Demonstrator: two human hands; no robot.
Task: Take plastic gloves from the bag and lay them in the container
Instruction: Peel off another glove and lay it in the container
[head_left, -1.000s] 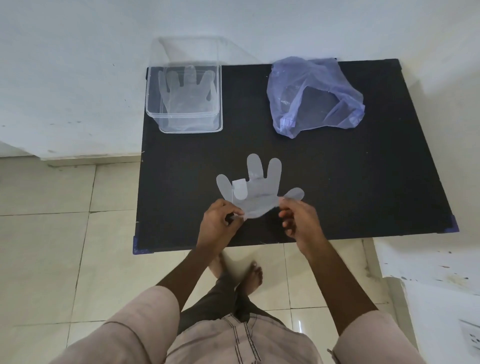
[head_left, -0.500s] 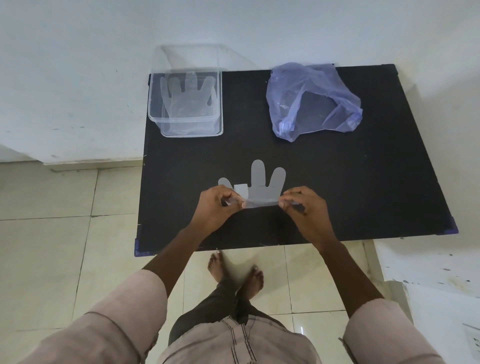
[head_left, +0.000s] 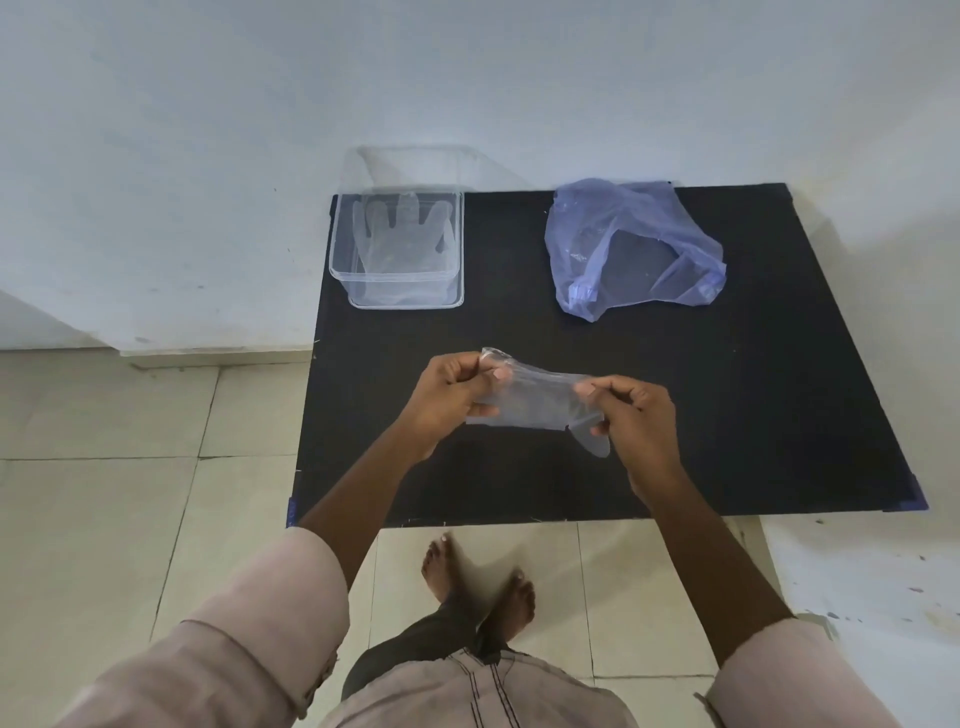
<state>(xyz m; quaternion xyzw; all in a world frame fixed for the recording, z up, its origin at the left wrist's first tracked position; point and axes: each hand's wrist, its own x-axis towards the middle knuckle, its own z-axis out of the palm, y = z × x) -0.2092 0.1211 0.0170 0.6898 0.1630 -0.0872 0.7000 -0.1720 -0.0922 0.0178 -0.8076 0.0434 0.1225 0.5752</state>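
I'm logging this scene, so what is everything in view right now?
table: one, black, against the wall
container: one, clear, table's far left corner
glove in container: one, clear, lying flat
bag: one, pale purple, far right of the container
held glove: one, clear, crumpled between both hands above the table
floor: pale tiles
feet: two, bare, crossed
sleeves: two, pale pink
left hand: pinching the glove
right hand: pinching the glove
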